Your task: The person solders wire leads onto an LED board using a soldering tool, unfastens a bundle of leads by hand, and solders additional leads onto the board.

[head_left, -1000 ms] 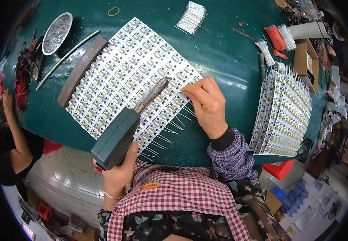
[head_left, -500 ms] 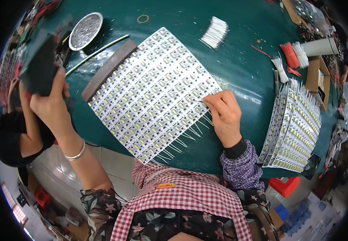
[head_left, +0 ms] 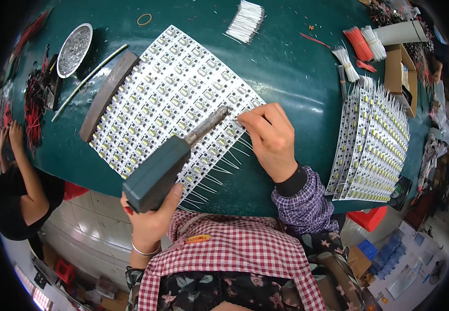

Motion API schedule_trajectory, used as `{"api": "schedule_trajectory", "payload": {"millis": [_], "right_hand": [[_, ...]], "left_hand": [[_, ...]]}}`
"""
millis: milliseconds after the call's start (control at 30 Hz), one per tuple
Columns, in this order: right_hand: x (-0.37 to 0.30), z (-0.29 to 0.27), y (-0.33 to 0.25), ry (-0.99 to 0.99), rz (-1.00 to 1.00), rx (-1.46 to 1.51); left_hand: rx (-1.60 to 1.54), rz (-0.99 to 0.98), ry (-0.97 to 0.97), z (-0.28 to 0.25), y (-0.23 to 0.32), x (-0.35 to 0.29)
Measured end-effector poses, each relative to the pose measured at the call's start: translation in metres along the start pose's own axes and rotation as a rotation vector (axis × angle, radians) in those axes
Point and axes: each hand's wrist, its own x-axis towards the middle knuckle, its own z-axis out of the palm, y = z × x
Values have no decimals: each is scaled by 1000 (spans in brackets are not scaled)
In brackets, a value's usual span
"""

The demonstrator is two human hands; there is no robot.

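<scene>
My left hand grips a dark green soldering gun, its grey metal barrel slanting up to the right. The gun's tip lies over the right part of a white LED circuit board sheet, close to my right fingertips. My right hand is closed in a pinch at the sheet's right edge, on a thin white wire mostly hidden by the fingers. Several white wires stick out from the sheet's lower right edge. A dark bar lies along the sheet's left edge.
A metal bowl and a thin pale rod lie at left. White wires lie at the back. At right are stacked LED sheets, red wire bundles and a cardboard box. Another person's arm shows far left.
My left hand has brought the soldering gun from the far left down and right, over the sheet beside my right hand. The whole view has shifted, and my right hand stays at the sheet's edge.
</scene>
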Motion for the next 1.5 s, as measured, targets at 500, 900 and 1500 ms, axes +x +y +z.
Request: {"api": "schedule_trajectory", "payload": {"millis": [500, 900, 1500], "right_hand": [[1, 0, 0, -4, -21, -38], [1, 1, 0, -9, -19, -38], [-8, 11, -16, 57, -53, -138]], "left_hand": [[67, 66, -68, 12, 9, 4], [77, -63, -7, 1, -2, -7], [79, -8, -3, 3, -2, -10]]}}
